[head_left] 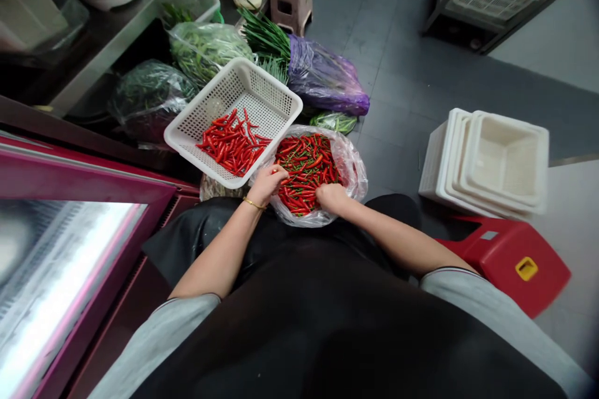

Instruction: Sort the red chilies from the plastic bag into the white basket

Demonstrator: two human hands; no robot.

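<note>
Floor tiles [412, 75] lay grey and matte under a stack of white tubs [491, 165] and a perforated white basket [262, 96]. A thin clear bag [353, 168] held glossy red chillies [306, 165]: light, slim, probably easily snapped, best pinched at the stem. The left hand [266, 184] and right hand [332, 196] curled into them; whether either gripped one could not be told.

Basket [276, 96] w/ chillies [233, 143] left of chilli bag [352, 165] — tubs [491, 162] far right.
</note>
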